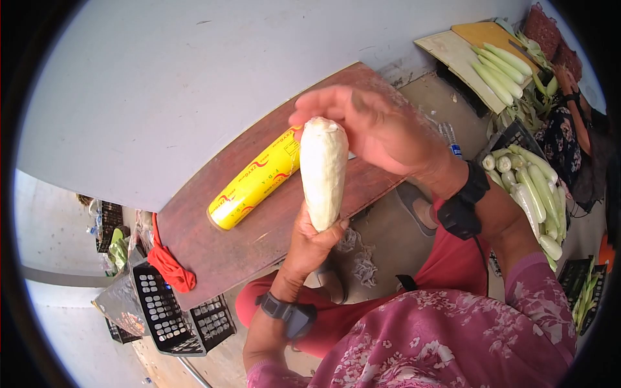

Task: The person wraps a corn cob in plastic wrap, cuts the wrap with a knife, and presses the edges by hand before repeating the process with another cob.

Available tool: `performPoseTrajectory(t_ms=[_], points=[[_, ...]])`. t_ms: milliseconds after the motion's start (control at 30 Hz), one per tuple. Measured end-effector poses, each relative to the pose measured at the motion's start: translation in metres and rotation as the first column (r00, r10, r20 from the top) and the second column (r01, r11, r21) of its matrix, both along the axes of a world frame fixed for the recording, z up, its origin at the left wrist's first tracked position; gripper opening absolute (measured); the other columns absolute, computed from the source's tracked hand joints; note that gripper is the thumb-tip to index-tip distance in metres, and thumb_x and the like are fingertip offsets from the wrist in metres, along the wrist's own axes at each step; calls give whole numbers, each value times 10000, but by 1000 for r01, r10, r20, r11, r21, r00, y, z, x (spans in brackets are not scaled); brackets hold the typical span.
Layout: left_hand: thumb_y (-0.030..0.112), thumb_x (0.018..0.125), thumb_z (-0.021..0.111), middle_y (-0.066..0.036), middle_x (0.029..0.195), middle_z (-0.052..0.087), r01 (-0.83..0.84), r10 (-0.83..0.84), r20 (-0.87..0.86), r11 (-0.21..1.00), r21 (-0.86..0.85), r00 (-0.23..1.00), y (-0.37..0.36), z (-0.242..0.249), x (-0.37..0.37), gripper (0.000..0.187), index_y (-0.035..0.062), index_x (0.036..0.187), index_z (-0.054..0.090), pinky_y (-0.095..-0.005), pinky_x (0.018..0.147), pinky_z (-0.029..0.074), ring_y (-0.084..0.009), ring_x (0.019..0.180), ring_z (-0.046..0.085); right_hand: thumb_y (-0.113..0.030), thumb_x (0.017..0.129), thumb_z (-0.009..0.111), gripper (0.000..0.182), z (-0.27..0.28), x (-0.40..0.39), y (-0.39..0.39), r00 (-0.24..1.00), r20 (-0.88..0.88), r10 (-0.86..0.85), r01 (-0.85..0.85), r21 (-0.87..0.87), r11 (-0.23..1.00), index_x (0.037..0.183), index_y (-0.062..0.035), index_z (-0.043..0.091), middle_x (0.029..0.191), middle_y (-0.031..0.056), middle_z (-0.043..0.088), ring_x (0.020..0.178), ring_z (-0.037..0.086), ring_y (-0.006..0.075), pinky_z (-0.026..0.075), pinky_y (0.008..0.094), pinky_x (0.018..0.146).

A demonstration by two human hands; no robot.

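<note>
My left hand (314, 242) is wrapped round the lower end of a pale, whitish ear of corn (323, 171), which it holds upright in front of me. The surface of the ear looks bumpy. At its top end my right hand (381, 129) is raised, slightly blurred, with the palm toward the ear and the fingers stretched out. I see nothing in that hand. A yellow roll of cling film (255, 181) lies on the reddish wooden table (200, 258), just left of the ear and partly hidden behind it.
A red cloth (171, 265) hangs over the table's left end, above black plastic crates (158, 304). To the right, a crate holds several pale green ears of corn (543, 194). More ears (495, 77) lie on a board, near another person's arm (576, 110). A bottle (451, 139) is on the floor.
</note>
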State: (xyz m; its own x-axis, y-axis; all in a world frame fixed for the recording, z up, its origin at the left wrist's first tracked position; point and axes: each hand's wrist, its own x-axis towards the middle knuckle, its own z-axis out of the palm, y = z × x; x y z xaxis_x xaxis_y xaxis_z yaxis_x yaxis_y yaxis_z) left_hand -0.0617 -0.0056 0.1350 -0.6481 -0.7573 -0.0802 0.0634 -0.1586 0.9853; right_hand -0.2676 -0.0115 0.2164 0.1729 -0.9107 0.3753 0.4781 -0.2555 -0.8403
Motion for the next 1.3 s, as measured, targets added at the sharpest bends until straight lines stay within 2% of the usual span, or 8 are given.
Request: performPoseTrajectory(t_ms=[67, 267, 467, 567, 667, 867, 1133, 1300], points=[[-1, 830, 665, 34, 832, 504, -35, 36, 16, 996, -77, 999, -1, -2, 1, 404, 55, 1188, 485, -206, 584, 410, -49, 692, 473, -302, 940, 616, 373, 7, -3, 6, 938, -219, -270, 234, -179, 956, 1161, -5, 570, 1170, 131, 609, 1097, 576, 195, 456, 352, 978], [-15, 815, 657, -12, 1214, 521, -14, 23, 68, 991, -136, 997, -5, -10, 9, 615, 64, 1367, 398, -271, 930, 412, -107, 1084, 496, 39, 837, 662, 180, 17, -24, 15, 708, -498, -500, 223, -515, 828, 965, -33, 559, 1125, 101, 571, 1065, 545, 193, 453, 316, 921], [-14, 816, 643, -7, 1191, 525, -8, 17, 57, 988, -156, 998, -5, -10, 11, 606, 59, 1367, 401, -263, 910, 421, -96, 1052, 502, -89, 807, 697, 155, 15, -21, 10, 483, -489, -727, 206, -743, 637, 904, -42, 585, 984, 109, 658, 823, 655, 206, 509, 309, 715], [-14, 814, 641, 0, 1142, 538, 21, -7, 89, 986, -163, 996, -7, -8, 11, 592, 57, 1355, 412, -255, 878, 435, -87, 1001, 516, -128, 855, 673, 134, 10, -19, 10, 579, -511, -635, 238, -639, 731, 913, -36, 594, 965, 70, 649, 867, 634, 160, 501, 290, 742], [2, 812, 650, 11, 980, 522, 65, -64, 69, 998, -13, 996, -4, -1, 10, 505, 49, 1272, 448, -238, 742, 409, -78, 841, 490, -226, 925, 632, 222, 6, -16, 12, 839, -446, -311, 265, -163, 950, 999, -23, 581, 987, 45, 624, 927, 601, 144, 492, 285, 784], [48, 813, 647, 20, 682, 385, 206, -149, -176, 902, 378, 973, -4, 11, 7, 388, 37, 1151, 456, -223, 452, 259, -65, 485, 328, -311, 946, 606, 453, -6, 1, 6, 976, 16, -218, 208, 240, 948, 1272, -51, 428, 1171, 80, 552, 1095, 554, 187, 472, 369, 915], [32, 855, 619, 8, 699, 438, 332, -181, -338, 817, 471, 924, -7, 9, -2, 344, 13, 1171, 485, -222, 444, 250, -64, 487, 330, -235, 861, 725, 376, -41, 18, -14, 973, 232, 20, -85, 273, 958, 1111, -34, 530, 971, 57, 592, 933, 588, 179, 493, 324, 817], [127, 884, 649, 2, 733, 462, 240, -215, -107, 901, 361, 971, -4, 11, -9, 309, 20, 1133, 499, -220, 471, 300, -72, 537, 390, -197, 849, 737, 325, -38, 17, -13, 986, 167, -21, -37, 335, 942, 1060, -32, 554, 917, 41, 598, 876, 592, 157, 496, 309, 784]])
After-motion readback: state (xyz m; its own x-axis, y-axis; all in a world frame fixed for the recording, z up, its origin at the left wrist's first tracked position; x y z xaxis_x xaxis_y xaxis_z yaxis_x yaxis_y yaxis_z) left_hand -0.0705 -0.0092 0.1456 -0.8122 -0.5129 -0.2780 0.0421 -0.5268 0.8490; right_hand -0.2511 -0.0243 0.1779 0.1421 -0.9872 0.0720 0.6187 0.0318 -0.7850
